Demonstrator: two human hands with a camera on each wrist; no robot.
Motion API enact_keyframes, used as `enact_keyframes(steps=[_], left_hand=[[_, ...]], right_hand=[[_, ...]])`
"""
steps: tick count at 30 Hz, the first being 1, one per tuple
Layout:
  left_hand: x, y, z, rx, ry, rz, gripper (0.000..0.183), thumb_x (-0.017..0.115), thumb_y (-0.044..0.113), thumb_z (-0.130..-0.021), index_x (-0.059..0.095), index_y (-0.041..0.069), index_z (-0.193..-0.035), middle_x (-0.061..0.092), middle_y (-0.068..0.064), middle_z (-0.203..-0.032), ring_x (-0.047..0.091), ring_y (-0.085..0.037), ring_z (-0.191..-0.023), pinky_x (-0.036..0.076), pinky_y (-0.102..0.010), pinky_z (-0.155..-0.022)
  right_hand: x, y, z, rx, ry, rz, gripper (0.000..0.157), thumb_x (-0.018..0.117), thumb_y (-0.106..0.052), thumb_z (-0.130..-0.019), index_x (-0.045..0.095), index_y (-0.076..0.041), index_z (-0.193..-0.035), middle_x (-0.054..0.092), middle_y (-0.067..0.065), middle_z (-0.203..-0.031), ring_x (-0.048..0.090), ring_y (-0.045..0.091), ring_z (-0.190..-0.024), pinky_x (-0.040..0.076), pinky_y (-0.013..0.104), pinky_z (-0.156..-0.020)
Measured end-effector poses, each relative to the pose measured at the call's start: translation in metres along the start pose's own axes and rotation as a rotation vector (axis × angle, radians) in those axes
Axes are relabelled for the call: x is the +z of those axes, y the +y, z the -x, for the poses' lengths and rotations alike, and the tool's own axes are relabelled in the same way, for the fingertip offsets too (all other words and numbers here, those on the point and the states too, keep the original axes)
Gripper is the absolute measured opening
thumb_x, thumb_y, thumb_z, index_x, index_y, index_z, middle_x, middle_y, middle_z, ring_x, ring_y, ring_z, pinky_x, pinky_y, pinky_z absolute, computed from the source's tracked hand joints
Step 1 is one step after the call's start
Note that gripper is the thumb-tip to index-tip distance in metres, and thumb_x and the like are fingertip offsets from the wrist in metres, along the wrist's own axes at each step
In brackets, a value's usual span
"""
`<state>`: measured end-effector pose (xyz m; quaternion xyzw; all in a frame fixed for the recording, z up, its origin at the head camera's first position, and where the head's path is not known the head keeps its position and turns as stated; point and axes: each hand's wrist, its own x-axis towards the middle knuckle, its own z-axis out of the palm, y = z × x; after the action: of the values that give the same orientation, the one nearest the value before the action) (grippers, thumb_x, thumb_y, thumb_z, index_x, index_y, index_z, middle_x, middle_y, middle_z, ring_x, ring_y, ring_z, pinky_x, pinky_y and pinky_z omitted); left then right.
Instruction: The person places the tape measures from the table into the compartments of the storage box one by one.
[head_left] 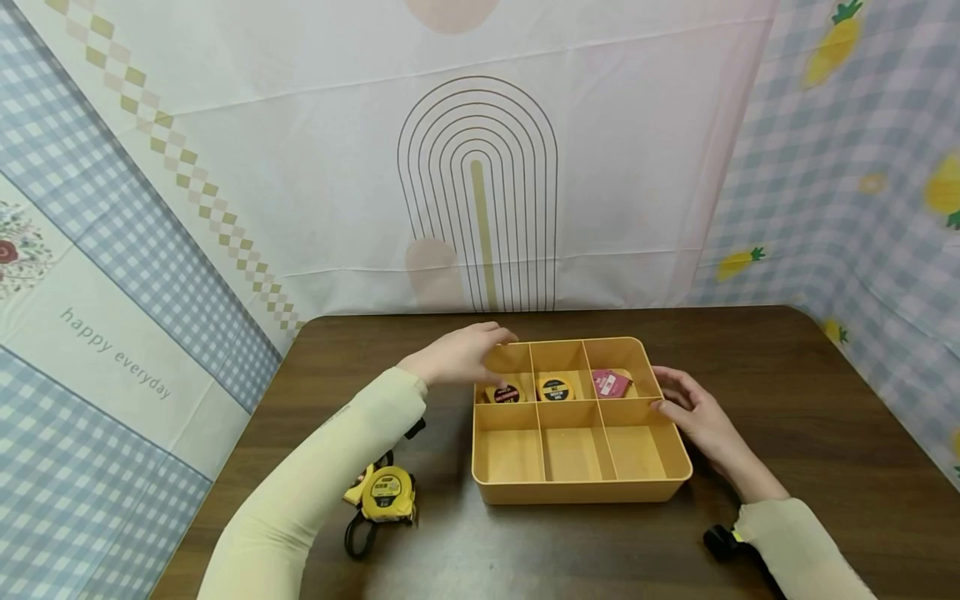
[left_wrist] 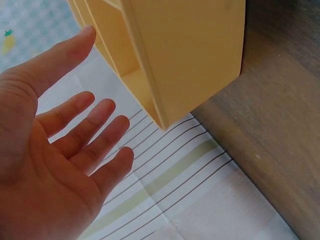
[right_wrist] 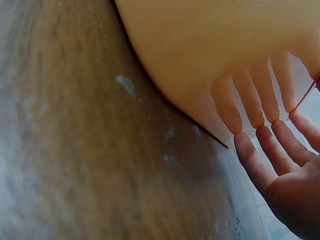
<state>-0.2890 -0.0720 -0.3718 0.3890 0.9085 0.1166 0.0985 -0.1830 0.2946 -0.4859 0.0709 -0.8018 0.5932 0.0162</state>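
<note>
A yellow six-compartment box (head_left: 581, 493) sits on the table. Its back row holds a round black-labelled tape measure (head_left: 506, 393) at left, a yellow tape measure (head_left: 556, 389) in the middle and a pink tape measure (head_left: 611, 383) at right. My left hand (head_left: 463, 354) hovers at the back left corner, fingers spread and holding nothing; the left wrist view shows its palm (left_wrist: 45, 185) beside the box. My right hand (head_left: 697, 412) touches the right side, straight fingertips (right_wrist: 245, 142) against the outer wall and the thumb at the rim.
Left of the box, two yellow tape measures (head_left: 387, 494) with black straps lie on the brown table (head_left: 420, 558), partly behind the left sleeve (head_left: 315, 475). A small black object (head_left: 415, 428) shows beside that sleeve. Printed cloth (head_left: 600, 167) hangs behind the table.
</note>
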Motion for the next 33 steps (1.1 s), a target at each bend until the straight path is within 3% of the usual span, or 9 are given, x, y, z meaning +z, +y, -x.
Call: enact_keyframes(steps=[14, 33], left_hand=[[-0.014, 0.002, 0.006, 0.008, 0.010, -0.016, 0.069, 0.082, 0.036, -0.086, 0.054, 0.011, -0.143, 0.055, -0.004, -0.140, 0.051, -0.021, -0.129, 0.039, -0.035, -0.109], [-0.018, -0.004, 0.025, 0.019, 0.018, -0.040, 0.066, 0.082, 0.031, -0.085, 0.057, 0.007, -0.141, 0.058, -0.009, -0.133, 0.055, -0.023, -0.123, 0.043, -0.039, -0.106]], right_hand=[[0.002, 0.000, 0.000, -0.025, 0.004, -0.011, 0.052, 0.059, -0.007, -0.101, 0.038, 0.005, -0.147, 0.043, 0.029, -0.143, 0.054, -0.004, -0.112, 0.052, 0.019, -0.082], [0.002, -0.002, 0.001, -0.014, 0.008, -0.002, 0.052, 0.059, -0.008, -0.101, 0.039, 0.005, -0.148, 0.047, 0.022, -0.140, 0.054, -0.004, -0.112, 0.052, 0.019, -0.082]])
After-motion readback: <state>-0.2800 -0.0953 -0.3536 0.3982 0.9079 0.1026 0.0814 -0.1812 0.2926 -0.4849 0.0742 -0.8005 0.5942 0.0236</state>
